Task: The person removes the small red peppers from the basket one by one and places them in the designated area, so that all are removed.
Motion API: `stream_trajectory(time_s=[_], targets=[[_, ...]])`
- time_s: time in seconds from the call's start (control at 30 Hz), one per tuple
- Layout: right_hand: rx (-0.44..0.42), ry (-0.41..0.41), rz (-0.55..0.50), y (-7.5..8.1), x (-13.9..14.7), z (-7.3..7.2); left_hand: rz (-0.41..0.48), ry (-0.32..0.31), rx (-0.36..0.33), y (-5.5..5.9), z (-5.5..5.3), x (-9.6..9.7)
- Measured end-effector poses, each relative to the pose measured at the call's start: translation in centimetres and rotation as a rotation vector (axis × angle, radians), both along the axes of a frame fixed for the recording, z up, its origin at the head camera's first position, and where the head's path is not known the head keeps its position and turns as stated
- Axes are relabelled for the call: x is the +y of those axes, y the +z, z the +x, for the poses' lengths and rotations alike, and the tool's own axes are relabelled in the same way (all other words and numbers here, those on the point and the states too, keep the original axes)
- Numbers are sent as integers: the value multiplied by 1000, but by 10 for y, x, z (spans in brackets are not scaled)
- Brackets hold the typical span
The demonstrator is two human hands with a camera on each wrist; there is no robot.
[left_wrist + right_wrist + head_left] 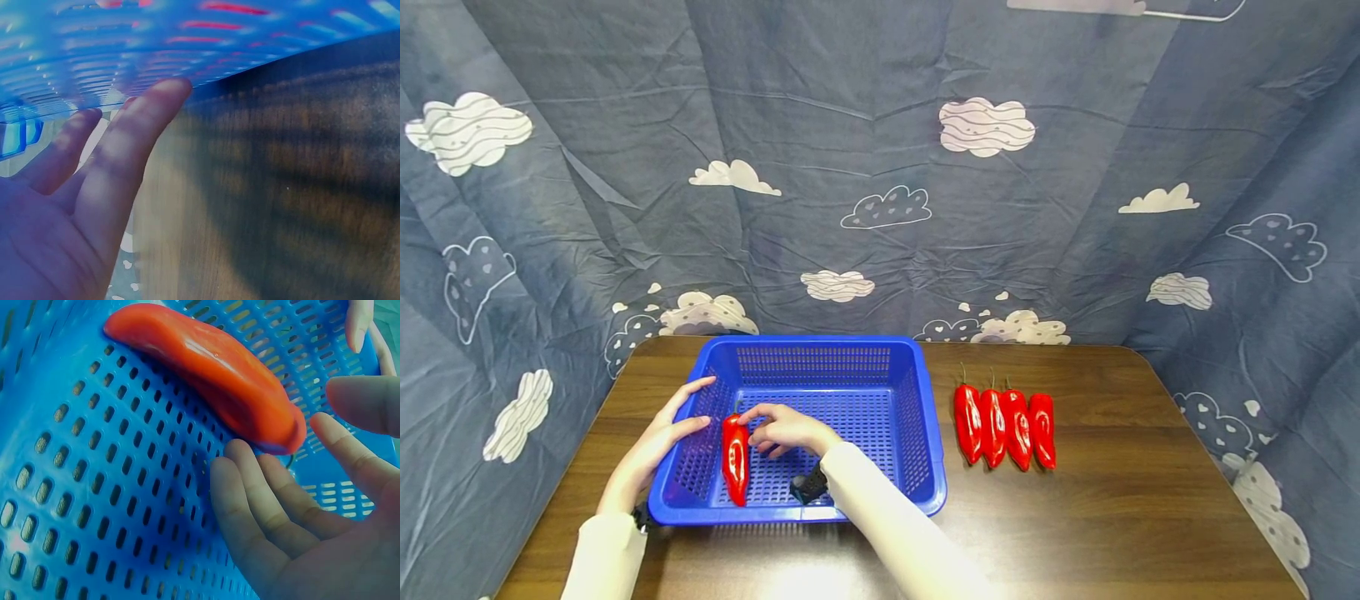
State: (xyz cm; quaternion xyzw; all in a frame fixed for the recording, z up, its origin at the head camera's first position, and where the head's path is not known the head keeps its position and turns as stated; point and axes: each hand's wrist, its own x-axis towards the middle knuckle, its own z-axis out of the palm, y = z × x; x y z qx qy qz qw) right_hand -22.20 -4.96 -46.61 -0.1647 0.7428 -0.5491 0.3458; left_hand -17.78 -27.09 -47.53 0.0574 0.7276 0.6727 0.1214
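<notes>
A blue plastic basket (797, 514) with slotted walls stands on the table, one red pepper (735, 467) lying lengthwise near its left wall. My left hand (651, 450) holds the basket's left rim. Its thumb reaches over the edge, while other fingers (150, 119) lie against the slotted wall from outside. Inside the basket, my right hand (790, 429) is at the pepper's stem end, index fingertip at its top. In the right wrist view, thumb and fingers (240, 506) are spread and not closed round the pepper (212, 369).
Several red peppers (993, 427) lie side by side on the brown wooden table (1120, 467), right of the basket. A dark blue curtain (880, 167) with cloud prints hangs behind the table and along both sides.
</notes>
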Motion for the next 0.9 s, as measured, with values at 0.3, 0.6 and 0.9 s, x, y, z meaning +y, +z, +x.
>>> stream_trajectory(time_s=[0.3,0.6,0.9], targets=[[-3,30,51,0,-6,2,12,-4,-2,-3,-1,-1],[-23,75,68,-2,-10,2,14,-3,7,-3,-2,-2],[-7,1,34,-1,-12,3,27,0,6,-1,0,1]])
